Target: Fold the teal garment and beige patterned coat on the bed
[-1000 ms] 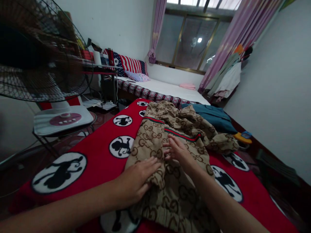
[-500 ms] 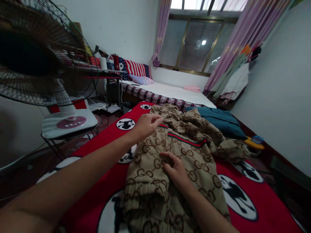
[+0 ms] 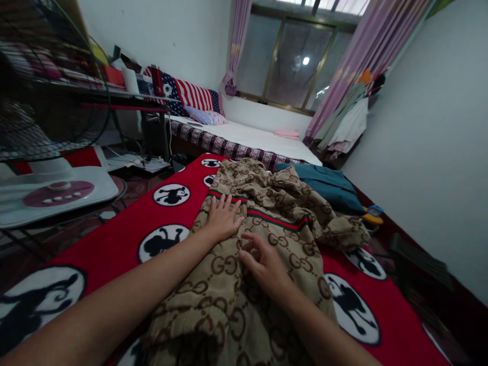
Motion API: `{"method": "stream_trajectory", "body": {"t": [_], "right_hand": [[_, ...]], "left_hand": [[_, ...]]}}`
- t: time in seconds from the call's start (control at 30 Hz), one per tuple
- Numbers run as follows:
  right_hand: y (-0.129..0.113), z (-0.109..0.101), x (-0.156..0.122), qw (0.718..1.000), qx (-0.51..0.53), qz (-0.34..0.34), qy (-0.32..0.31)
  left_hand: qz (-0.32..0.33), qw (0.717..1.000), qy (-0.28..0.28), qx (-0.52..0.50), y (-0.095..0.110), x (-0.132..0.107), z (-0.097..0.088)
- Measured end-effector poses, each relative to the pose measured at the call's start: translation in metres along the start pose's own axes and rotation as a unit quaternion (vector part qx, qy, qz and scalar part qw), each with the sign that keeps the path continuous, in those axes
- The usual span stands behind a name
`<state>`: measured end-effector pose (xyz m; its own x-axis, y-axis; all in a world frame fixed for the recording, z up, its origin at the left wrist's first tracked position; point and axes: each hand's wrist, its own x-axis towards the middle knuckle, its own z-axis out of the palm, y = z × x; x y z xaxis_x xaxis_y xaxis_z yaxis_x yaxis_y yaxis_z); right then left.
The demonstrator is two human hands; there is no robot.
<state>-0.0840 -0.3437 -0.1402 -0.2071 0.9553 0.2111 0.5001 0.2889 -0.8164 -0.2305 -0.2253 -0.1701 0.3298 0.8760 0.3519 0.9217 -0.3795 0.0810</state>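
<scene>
Here a tan monogram-patterned garment (image 3: 282, 239) lies crumpled along the middle of a red blanket (image 3: 125, 239), running from its near edge to its far edge, with a green-and-red stripe band (image 3: 276, 218) across it. The left hand (image 3: 223, 218) rests flat on the cloth, palm down and fingers spread, its fingertips touching the left end of the band. The right hand (image 3: 267, 267) sits just nearer on the same garment, its fingers bent and their tips on the fabric; whether they pinch a fold cannot be told. The blanket bears round white patches with black cartoon figures. Toward its far right corner lies a folded teal garment (image 3: 328, 183), touching the tan one. Off the blanket's left edge stands a fan (image 3: 46, 117) with a white control base (image 3: 57, 190). Beyond the far edge are a bed (image 3: 259, 140), a window (image 3: 293, 66) and pink curtains (image 3: 351, 76).
</scene>
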Motion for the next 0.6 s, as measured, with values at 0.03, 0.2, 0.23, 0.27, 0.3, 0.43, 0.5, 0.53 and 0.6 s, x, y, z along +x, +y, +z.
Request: {"method": "stream_trajectory", "body": {"t": [0.03, 0.2, 0.23, 0.27, 0.3, 0.43, 0.5, 0.53, 0.6], "right_hand": [[0.002, -0.010, 0.012, 0.999, -0.025, -0.015, 0.016], [0.022, -0.069, 0.096, 0.941, -0.291, -0.115, 0.126], [0.027, -0.080, 0.112, 0.918, -0.354, -0.115, 0.136], [0.031, -0.090, 0.127, 0.892, -0.415, -0.109, 0.139], [0.036, -0.098, 0.140, 0.866, -0.471, -0.102, 0.137], [0.055, -0.121, 0.173, 0.793, -0.595, -0.052, 0.121], [0.061, -0.127, 0.183, 0.799, -0.587, 0.018, 0.128], [0.063, -0.130, 0.187, 0.805, -0.576, 0.056, 0.130], [0.061, -0.138, 0.197, 0.822, -0.534, 0.121, 0.158]], "left_hand": [[0.022, 1.000, -0.007, -0.007, -0.001, -0.001, -0.002], [0.137, 0.988, -0.045, -0.047, -0.005, -0.011, -0.008], [0.161, 0.984, -0.053, -0.056, -0.006, -0.013, -0.008], [0.181, 0.980, -0.061, -0.064, -0.009, -0.016, -0.008], [0.194, 0.976, -0.069, -0.070, -0.011, -0.018, -0.008], [0.191, 0.973, -0.087, -0.093, -0.017, -0.020, -0.008], [0.188, 0.973, -0.077, -0.111, -0.018, -0.019, -0.008], [0.188, 0.972, -0.070, -0.121, -0.019, -0.019, -0.007], [0.184, 0.972, -0.063, -0.135, -0.019, -0.019, -0.006]]}}
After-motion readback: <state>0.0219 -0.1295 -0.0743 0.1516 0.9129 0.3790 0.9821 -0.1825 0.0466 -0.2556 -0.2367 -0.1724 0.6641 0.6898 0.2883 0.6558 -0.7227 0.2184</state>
